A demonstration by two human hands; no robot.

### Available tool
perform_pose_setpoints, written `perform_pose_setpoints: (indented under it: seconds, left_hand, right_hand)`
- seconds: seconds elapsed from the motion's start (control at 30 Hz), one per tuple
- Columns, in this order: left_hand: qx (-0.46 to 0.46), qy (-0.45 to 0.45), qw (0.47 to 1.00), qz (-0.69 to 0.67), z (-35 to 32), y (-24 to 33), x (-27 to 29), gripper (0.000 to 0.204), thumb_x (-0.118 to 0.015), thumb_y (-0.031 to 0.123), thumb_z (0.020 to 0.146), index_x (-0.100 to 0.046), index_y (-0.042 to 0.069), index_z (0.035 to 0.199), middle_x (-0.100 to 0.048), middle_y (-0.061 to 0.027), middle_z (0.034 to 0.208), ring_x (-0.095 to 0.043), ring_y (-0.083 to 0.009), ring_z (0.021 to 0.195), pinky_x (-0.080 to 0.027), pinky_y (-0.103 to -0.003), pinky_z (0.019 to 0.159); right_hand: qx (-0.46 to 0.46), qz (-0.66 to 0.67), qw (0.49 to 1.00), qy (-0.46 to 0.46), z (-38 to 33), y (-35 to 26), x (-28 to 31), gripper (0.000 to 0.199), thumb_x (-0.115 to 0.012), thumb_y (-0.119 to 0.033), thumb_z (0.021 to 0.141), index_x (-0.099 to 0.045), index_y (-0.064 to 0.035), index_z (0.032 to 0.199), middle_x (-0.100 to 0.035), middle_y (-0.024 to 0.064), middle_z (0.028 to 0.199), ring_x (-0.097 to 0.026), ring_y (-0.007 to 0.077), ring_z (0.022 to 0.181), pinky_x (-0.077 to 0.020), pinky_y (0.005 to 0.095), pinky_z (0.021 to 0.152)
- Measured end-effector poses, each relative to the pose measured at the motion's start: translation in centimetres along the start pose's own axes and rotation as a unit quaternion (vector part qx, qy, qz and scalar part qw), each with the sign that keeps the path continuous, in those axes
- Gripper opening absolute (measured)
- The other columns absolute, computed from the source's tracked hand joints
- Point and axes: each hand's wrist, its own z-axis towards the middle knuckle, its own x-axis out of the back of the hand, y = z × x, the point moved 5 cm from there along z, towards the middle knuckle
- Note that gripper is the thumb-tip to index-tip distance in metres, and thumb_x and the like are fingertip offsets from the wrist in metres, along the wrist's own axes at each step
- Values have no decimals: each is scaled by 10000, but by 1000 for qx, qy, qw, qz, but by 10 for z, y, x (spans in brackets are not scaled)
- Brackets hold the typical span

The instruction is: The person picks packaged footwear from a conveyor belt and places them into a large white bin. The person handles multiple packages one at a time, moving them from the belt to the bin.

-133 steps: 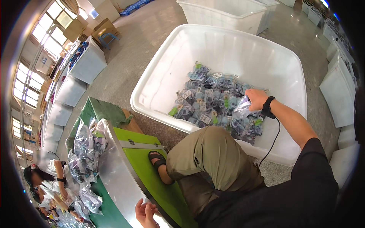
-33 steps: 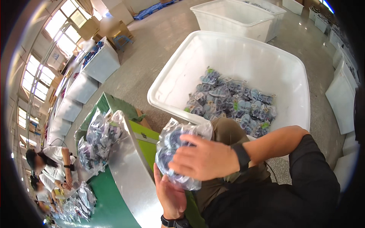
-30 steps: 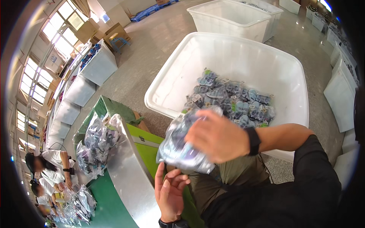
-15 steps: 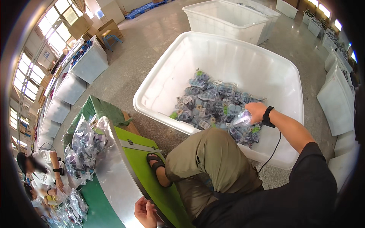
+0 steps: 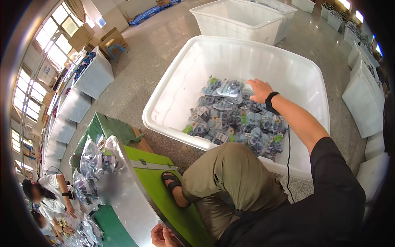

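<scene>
Right hand now further across white tub, fingers spread on bagged items; left hand loosely open beside green table; grey speckled floor

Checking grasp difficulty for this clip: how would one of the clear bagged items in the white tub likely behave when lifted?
The bags by the right hand look like thin glossy film, so probably floppy and a bit slippery. Heaped loosely in the tub, neighbours may slide or snag. Likely light.

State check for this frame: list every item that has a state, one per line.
Right hand: open, reaching onto the bagged items.
Left hand: resting at the green table edge, holding nothing visible.
Large white bin: open-topped, partly filled.
Bagged items: sealed in clear bags, heaped in the bin.
Bags on the table: piled loosely.
</scene>
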Motion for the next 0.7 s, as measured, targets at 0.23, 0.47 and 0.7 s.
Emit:
perform_pose_setpoints:
  seconds: [0.23, 0.47, 0.7]
  left_hand:
    - [32, -12, 999, -17, 1, 4, -2, 236, -706, 59, 993, -670, -5, 1217, -716, -74, 1011, -645, -106, 802, -522, -235, 654]
    - [4, -50, 994, -95, 1, -6, -4, 242, -645, -2, 995, -626, 0, 1237, -671, -61, 1027, -650, -110, 836, -544, -237, 670]
    - [-12, -43, 997, -64, 2, -6, -5, 258, -670, 51, 1012, -649, -17, 1260, -699, -23, 976, -640, -58, 800, -536, -213, 665]
  right_hand:
    - [104, 136, 982, -80, -44, -14, -48, 550, -778, -282, 837, -607, -51, 1306, -666, 187, 1171, -629, 379, 1125, -511, 492, 954]
    - [271, 274, 922, -34, -81, -73, -7, 302, -750, -186, 751, -517, -41, 878, -468, 60, 794, -442, 208, 726, -427, 370, 682]
    - [198, 483, 836, -169, -103, -170, 73, 322, -678, -59, 900, -636, -5, 1215, -649, 30, 994, -641, 117, 892, -534, 283, 810]
